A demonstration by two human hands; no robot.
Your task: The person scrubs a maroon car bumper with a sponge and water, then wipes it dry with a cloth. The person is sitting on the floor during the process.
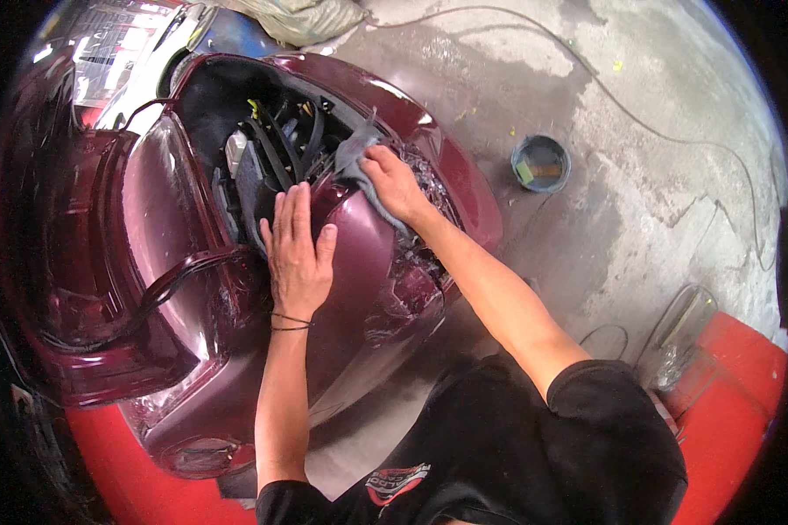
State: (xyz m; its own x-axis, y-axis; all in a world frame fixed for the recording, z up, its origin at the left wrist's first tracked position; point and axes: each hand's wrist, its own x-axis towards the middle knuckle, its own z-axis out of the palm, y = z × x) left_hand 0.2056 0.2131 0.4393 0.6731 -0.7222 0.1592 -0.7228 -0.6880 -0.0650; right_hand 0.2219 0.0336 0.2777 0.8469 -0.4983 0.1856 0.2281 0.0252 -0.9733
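Observation:
A dark red car body [361,262] with its trunk opening uncovered lies before me. My right hand [391,180] presses a grey cloth [356,154] against the edge of the trunk opening, near the tail-light area, with its fingers curled on the fabric. To its left, my left hand [300,252] rests flat by the rim of the opening, fingers stretched out and nearly together, holding nothing. Inside the trunk [220,85] are dark straps or trim pieces and a light-coloured part. The raised trunk lid [82,230] stands at the left, joined by a curved hinge arm [184,266].
A round bucket [540,164] holding a green piece and dark liquid stands on the concrete floor behind the bumper [476,190]. A thin hose [637,118] runs across the floor. Red flooring [735,407] lies at the lower right, and a pale sack [308,20] at the top.

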